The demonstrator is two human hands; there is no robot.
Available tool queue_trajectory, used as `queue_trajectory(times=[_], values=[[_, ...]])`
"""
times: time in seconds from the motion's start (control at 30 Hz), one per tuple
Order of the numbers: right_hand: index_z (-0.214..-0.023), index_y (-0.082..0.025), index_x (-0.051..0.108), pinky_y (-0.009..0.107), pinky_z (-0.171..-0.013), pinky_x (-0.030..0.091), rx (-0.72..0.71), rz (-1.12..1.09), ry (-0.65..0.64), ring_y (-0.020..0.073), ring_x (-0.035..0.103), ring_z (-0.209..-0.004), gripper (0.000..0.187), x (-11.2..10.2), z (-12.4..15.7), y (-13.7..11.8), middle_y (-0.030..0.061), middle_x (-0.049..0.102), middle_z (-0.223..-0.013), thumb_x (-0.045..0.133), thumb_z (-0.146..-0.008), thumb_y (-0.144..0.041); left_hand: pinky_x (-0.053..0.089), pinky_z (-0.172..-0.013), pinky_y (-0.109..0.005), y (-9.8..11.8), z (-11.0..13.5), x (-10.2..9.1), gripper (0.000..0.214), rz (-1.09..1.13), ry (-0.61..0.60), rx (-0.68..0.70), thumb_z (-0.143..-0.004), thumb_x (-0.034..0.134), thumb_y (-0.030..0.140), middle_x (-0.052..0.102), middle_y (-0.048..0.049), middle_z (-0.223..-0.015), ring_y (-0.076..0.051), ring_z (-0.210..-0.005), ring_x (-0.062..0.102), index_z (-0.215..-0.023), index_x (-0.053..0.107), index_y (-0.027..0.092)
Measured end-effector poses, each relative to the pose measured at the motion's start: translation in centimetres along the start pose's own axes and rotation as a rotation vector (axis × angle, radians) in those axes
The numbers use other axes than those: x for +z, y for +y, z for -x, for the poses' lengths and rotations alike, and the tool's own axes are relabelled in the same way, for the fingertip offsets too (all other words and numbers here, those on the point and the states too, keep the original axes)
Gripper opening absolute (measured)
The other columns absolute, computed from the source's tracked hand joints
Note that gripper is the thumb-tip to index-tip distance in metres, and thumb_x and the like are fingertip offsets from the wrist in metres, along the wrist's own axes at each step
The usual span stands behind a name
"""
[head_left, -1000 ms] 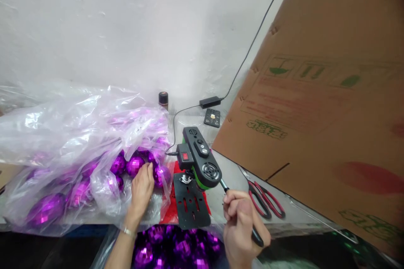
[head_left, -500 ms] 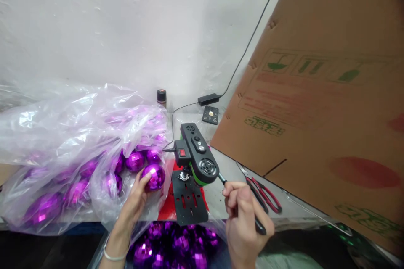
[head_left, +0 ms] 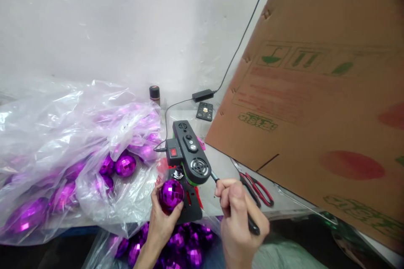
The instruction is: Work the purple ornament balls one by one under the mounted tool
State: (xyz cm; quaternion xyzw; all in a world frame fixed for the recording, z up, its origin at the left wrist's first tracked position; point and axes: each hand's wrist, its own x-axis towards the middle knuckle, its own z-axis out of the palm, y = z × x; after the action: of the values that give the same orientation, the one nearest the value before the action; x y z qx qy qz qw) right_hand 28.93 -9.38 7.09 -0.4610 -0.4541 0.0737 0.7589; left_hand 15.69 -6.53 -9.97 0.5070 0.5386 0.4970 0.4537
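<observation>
- Purple faceted ball (head_left: 172,193) gripped in left hand (head_left: 161,220) over the black base plate (head_left: 192,210) of the green-black device (head_left: 191,157). Fingers hide the ball's lower side.
- Right hand (head_left: 237,218) closed on thin black tool (head_left: 253,227); its tip is unclear under the device.
- Plastic bag (head_left: 63,134) of balls crowds left.
- Red-handled scissors (head_left: 257,187) and cardboard sheet (head_left: 315,92) right.
- Bench (head_left: 217,155) front edge under the hands.

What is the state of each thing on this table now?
left hand, closed around purple ball
right hand, gripping black lever
machine, cable plugged in
plastic bag, open, balls inside
scissors, shut, lying flat
small bottle, upright, capped
</observation>
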Motion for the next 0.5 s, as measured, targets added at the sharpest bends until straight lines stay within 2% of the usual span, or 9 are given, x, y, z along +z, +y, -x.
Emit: queue_trajectory(times=[0.1, 0.23, 0.33, 0.5], values=[[-0.064, -0.021, 0.047, 0.026, -0.058, 0.038, -0.015, -0.002, -0.007, 0.0131, 0.056, -0.065, 0.045, -0.2, 0.2, 0.2, -0.0022, 0.048, -0.061, 0.051, -0.109, -0.021, 0.044, -0.121, -0.065, -0.6, -0.6, 0.4, 0.074, -0.191, -0.09, 0.175, -0.079, 0.081, 0.045, 0.063, -0.0184, -0.147, -0.042, -0.143, 0.058, -0.143, 0.051, 0.023], [-0.066, -0.021, 0.05, 0.026, -0.056, 0.037, -0.016, -0.001, -0.014, 0.0131, 0.055, -0.066, 0.043, -0.6, 0.8, 0.6, -0.002, 0.049, -0.062, 0.05, -0.109, -0.019, 0.049, -0.116, -0.065, -0.7, -1.1, 0.5, 0.071, -0.286, -0.144, 0.338, -0.08, 0.08, 0.037, 0.066, -0.0179, -0.145, -0.041, -0.138, 0.062, -0.143, 0.05, 0.022], [-0.066, -0.02, 0.05, 0.027, -0.059, 0.039, -0.009, -0.002, -0.016, 0.0135, 0.055, -0.067, 0.043, -0.6, 1.0, 0.7, -0.0018, 0.049, -0.062, 0.049, -0.109, -0.018, 0.051, -0.114, -0.064, -0.5, -1.3, 0.7, 0.071, -0.307, -0.164, 0.351, -0.079, 0.08, 0.035, 0.067, -0.0173, -0.141, -0.041, -0.135, 0.065, -0.143, 0.05, 0.022], [-0.065, -0.02, 0.049, 0.026, -0.057, 0.037, -0.003, 0.01, -0.027, 0.0131, 0.055, -0.066, 0.044, -0.3, 0.5, 0.1, -0.002, 0.048, -0.061, 0.049, -0.109, -0.019, 0.043, -0.12, -0.066, 0.3, -1.7, 1.3, 0.076, -0.304, -0.202, 0.254, -0.07, 0.086, 0.032, 0.062, -0.0168, -0.145, -0.042, -0.141, 0.057, -0.14, 0.056, 0.022]])
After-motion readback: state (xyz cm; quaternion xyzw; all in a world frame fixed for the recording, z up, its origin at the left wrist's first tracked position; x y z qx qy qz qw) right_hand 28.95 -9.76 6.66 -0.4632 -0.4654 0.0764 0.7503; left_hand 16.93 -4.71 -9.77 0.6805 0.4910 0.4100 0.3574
